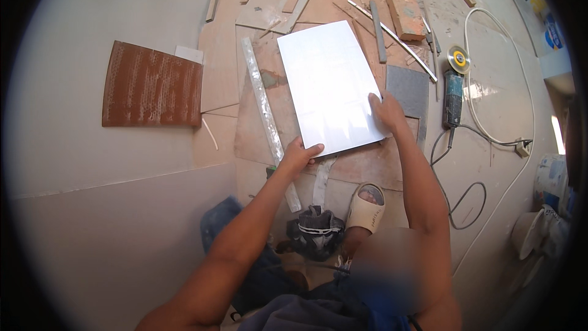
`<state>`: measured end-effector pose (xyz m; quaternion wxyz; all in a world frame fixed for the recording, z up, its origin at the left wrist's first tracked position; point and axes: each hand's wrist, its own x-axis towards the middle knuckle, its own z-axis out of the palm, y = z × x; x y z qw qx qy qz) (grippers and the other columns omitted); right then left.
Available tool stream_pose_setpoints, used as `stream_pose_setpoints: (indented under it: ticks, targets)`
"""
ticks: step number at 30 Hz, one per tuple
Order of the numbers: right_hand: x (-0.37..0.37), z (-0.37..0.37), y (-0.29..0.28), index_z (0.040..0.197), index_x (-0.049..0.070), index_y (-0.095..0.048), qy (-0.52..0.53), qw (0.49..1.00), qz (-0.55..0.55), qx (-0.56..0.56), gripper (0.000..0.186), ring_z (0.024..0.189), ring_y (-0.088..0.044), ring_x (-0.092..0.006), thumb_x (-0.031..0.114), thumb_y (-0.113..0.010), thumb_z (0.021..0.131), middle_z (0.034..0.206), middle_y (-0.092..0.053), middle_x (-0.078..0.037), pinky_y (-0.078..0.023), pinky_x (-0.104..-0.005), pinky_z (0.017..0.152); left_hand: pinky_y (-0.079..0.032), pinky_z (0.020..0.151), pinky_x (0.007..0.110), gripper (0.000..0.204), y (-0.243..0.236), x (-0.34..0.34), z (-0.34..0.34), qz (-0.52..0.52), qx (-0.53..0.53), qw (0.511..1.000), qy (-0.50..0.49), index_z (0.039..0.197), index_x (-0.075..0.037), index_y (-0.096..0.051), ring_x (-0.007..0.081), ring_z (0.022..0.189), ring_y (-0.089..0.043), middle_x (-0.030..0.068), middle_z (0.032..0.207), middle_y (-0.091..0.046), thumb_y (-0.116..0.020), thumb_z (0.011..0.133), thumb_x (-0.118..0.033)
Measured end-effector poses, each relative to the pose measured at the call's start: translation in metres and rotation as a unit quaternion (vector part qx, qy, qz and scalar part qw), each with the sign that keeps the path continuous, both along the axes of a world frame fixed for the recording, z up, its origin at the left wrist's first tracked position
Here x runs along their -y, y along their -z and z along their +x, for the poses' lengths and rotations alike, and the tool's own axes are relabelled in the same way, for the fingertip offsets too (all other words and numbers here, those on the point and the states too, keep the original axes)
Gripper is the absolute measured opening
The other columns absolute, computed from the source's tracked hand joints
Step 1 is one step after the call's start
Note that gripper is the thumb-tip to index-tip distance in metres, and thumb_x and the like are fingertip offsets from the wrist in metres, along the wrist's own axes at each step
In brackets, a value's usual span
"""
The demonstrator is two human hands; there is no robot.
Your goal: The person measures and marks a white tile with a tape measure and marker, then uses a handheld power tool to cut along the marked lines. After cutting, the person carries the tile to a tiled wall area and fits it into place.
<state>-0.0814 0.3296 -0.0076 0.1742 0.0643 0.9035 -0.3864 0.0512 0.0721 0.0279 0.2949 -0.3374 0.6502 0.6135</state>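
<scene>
A glossy white rectangular tile is held in front of me above the dusty work area, slightly turned. My left hand grips its near left corner, thumb on top and fingers underneath. On its right edge, close to the near right corner, my right hand has hold of it, thumb on the face. The fingers of both hands are partly hidden under the tile. A long, whitish-smeared straight bar lies left of the tile. A small grey square tile lies just beyond my right hand.
An angle grinder with a yellow-centred disc lies at right, among its black cord and a pale cable. A brick and thin strips lie at the far side. A brown tile leans at left. Dark cloth lies by my sandalled foot.
</scene>
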Motion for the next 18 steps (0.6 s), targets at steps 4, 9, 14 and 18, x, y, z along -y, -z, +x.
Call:
stream_pose_setpoints:
  ticks: [4,9,14,18]
  targets:
    - [0.000,-0.027,0.017,0.103,-0.011,-0.066,0.073,0.995,-0.051,0.050,0.056,0.106,-0.062,-0.0484,0.042,-0.050,0.099,0.108,-0.066,-0.033,-0.047,-0.0512,0.091,-0.049,0.088,0.030,0.047,-0.004,0.004,-0.002,0.057,-0.057,0.997,0.020,0.130,0.000,-0.056,0.0151,0.105,-0.060,0.0082,0.121,-0.065,-0.074,0.089,-0.017]
    - [0.025,0.003,0.003,0.094,-0.011,-0.068,0.147,0.988,-0.040,0.005,0.053,0.099,-0.066,-0.0433,0.039,-0.052,0.100,0.095,-0.067,-0.034,-0.048,-0.0489,0.084,-0.042,0.105,0.034,0.052,-0.010,0.025,0.014,0.064,-0.134,0.989,-0.019,0.133,0.000,-0.055,0.0173,0.117,-0.058,0.0073,0.127,-0.064,-0.075,0.087,-0.013]
    - [0.011,0.073,-0.053,0.121,-0.008,-0.060,0.226,0.868,-0.441,-0.008,0.043,0.102,-0.068,-0.0287,0.028,-0.059,0.098,0.111,-0.067,-0.022,-0.053,-0.0409,0.085,-0.045,0.101,0.032,0.050,-0.045,0.084,0.002,0.075,-0.161,0.983,0.053,0.129,0.003,-0.058,0.0171,0.112,-0.060,0.0087,0.121,-0.066,-0.076,0.085,-0.012]
    - [-0.042,0.071,-0.054,0.143,-0.005,-0.039,0.161,0.682,-0.705,0.113,0.057,0.124,-0.057,-0.0277,0.015,-0.062,0.095,0.136,-0.056,-0.016,-0.049,-0.0426,0.105,-0.046,0.098,0.030,0.047,-0.076,0.102,-0.036,0.053,-0.151,0.977,0.139,0.126,0.003,-0.060,0.0164,0.108,-0.062,0.0080,0.118,-0.068,-0.075,0.083,-0.009]
